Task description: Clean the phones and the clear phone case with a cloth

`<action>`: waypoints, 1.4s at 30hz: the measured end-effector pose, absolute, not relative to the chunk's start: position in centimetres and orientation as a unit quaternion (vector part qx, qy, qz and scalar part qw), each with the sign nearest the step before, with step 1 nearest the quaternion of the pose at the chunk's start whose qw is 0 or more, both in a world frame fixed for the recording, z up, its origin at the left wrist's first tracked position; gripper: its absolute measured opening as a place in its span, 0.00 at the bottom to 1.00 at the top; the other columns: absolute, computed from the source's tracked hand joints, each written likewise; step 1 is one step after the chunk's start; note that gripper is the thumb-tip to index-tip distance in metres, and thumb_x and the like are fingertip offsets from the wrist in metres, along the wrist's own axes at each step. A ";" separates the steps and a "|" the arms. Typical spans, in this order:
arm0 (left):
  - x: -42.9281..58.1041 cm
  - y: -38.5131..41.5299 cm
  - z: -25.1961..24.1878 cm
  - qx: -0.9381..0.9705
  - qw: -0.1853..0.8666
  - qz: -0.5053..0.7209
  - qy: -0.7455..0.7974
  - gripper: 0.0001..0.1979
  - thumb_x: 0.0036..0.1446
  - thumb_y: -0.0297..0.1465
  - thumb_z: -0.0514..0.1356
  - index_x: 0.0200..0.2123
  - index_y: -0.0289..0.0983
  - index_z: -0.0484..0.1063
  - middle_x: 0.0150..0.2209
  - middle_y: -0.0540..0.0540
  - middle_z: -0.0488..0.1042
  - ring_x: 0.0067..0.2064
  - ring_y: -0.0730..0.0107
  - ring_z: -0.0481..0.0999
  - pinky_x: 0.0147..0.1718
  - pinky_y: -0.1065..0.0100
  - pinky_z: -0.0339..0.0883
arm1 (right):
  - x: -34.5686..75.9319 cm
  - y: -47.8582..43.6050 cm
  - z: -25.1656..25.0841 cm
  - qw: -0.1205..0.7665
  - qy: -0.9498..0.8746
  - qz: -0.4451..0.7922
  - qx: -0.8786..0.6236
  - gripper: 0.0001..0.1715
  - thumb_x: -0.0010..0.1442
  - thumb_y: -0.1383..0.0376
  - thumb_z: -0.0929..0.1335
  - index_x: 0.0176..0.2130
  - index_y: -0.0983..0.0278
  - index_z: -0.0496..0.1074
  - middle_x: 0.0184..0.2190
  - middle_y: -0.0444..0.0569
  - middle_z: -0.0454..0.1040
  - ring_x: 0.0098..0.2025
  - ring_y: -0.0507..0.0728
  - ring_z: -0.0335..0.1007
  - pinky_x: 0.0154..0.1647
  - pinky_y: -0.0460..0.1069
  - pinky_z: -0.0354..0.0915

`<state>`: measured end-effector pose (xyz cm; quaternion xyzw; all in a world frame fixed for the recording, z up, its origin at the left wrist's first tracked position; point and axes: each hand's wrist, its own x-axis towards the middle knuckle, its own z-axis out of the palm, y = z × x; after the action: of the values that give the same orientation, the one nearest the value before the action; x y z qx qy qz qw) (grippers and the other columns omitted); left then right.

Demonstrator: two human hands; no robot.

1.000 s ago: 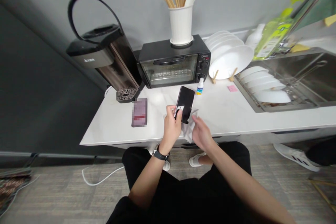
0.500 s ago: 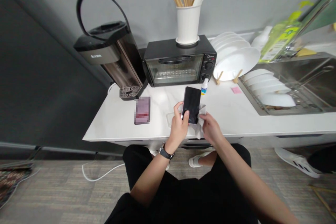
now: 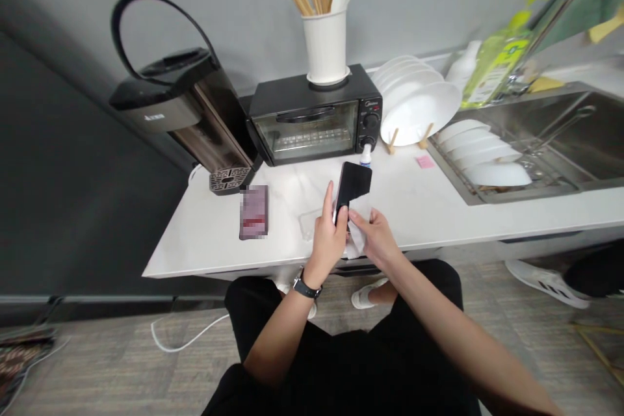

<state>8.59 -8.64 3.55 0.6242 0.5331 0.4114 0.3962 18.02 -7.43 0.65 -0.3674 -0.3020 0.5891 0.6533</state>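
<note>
My left hand [image 3: 331,227] grips a black smartphone [image 3: 353,182] by its lower left side, screen up, above the front edge of the counter. A white tissue [image 3: 359,229] is pinched in my right hand [image 3: 379,234] and lies over the lower right part of the screen. Just behind the phone stands a small white bottle [image 3: 365,155], its lower part hidden by the phone. A clear phone case [image 3: 307,224] rests on the counter, left of my left hand. Farther left lies a purplish packet-like item [image 3: 254,211], blurred by pixels.
On the white counter [image 3: 195,240] stand a tall drink dispenser [image 3: 209,123] and a toaster oven [image 3: 312,123] bearing a chopstick holder [image 3: 326,45]. White plates [image 3: 424,110] and a sink [image 3: 560,172] with bowls are at right. Another person's shoe [image 3: 546,283] shows below.
My right hand has brought the tissue leftward from beside the phone onto its lower screen. The phone remains in my left hand. The whole view has shifted slightly.
</note>
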 end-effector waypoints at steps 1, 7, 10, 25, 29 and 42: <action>8.5 -8.6 3.5 0.638 0.394 0.403 0.525 0.24 0.51 0.35 0.45 0.52 0.42 0.40 0.20 0.51 0.65 0.18 0.72 0.65 0.21 0.70 0.62 | 18.2 -7.4 0.7 0.655 -0.299 0.588 -0.367 0.08 0.41 0.63 0.65 0.28 0.59 0.65 0.27 0.43 0.70 0.25 0.55 0.64 0.23 0.52 0.62; 8.6 -8.8 3.5 0.675 0.403 0.374 0.492 0.26 0.50 0.34 0.46 0.52 0.44 0.38 0.21 0.51 0.64 0.19 0.73 0.64 0.22 0.71 0.62 | 19.2 -6.6 0.4 0.689 -0.276 0.564 -0.362 0.11 0.44 0.59 0.63 0.32 0.57 0.64 0.28 0.43 0.70 0.29 0.56 0.65 0.24 0.52 0.62; 8.3 -8.3 3.8 0.656 0.401 0.391 0.506 0.25 0.50 0.33 0.46 0.51 0.44 0.39 0.22 0.51 0.65 0.19 0.74 0.63 0.20 0.72 0.61 | 19.3 -7.0 0.3 0.673 -0.285 0.580 -0.361 0.10 0.43 0.61 0.65 0.30 0.58 0.65 0.27 0.44 0.70 0.28 0.56 0.65 0.25 0.52 0.62; 6.7 -7.9 4.6 0.675 0.431 0.355 0.483 0.23 0.49 0.35 0.47 0.50 0.45 0.46 0.19 0.53 0.63 0.16 0.77 0.62 0.17 0.73 0.60 | 18.9 -6.9 0.8 0.691 -0.279 0.556 -0.368 0.07 0.45 0.64 0.63 0.30 0.57 0.65 0.32 0.40 0.69 0.32 0.53 0.64 0.30 0.50 0.62; 6.6 -8.1 4.7 0.673 0.434 0.356 0.482 0.22 0.49 0.35 0.47 0.50 0.44 0.46 0.20 0.52 0.63 0.16 0.77 0.62 0.16 0.73 0.59 | 18.4 -7.3 0.6 0.669 -0.287 0.578 -0.368 0.07 0.43 0.65 0.64 0.29 0.60 0.66 0.29 0.44 0.69 0.28 0.55 0.65 0.27 0.53 0.62; 3.9 -3.5 3.7 0.629 0.391 0.429 0.516 0.13 0.45 0.40 0.50 0.33 0.40 0.63 0.14 0.55 0.54 0.16 0.78 0.55 0.13 0.75 0.51 | 19.1 -8.1 -0.6 0.596 -0.315 0.632 -0.382 0.06 0.38 0.68 0.67 0.23 0.61 0.68 0.21 0.43 0.70 0.23 0.54 0.65 0.21 0.50 0.62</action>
<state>3.85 -3.51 3.73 0.6292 0.5165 0.4295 0.3910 19.14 -8.08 -0.59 -0.3815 -0.3148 0.6323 0.5962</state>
